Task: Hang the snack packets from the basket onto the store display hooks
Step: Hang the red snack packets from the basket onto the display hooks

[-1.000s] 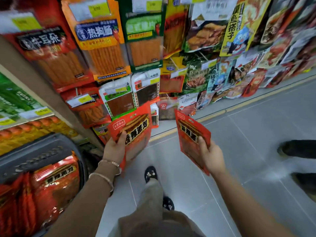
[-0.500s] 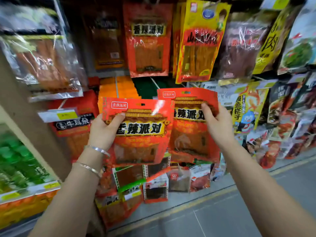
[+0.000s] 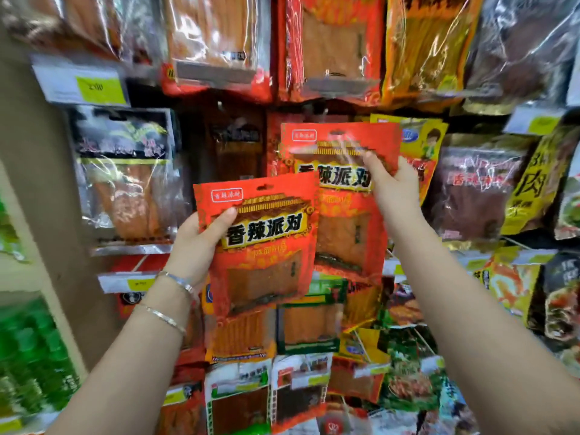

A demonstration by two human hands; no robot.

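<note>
The person's left hand (image 3: 201, 243) grips a lower red packet (image 3: 266, 252) of spicy snack by its left edge. The thumb is pressed on the front beside the black lettering and the fingers are curled out of sight behind it. The right hand (image 3: 394, 191) pinches an upper red packet (image 3: 342, 221) of the same kind near its top right corner, thumb on the front and fingers clamped behind the edge.

Both packets are held upright in front of the display wall (image 3: 232, 146). The lower one is to the left and nearer, and its top right corner overlaps the upper one. It cannot be told whether the upper packet's hang hole sits on a hook.

Two thin bracelets (image 3: 175, 279) circle the left wrist. Rows of hanging snack bags fill the wall around them, including a yellow packet (image 3: 422, 139) just behind the right hand. A yellow price tag (image 3: 97, 87) shows at the far left, and green packets (image 3: 34, 356) lie blurred at the near left.
</note>
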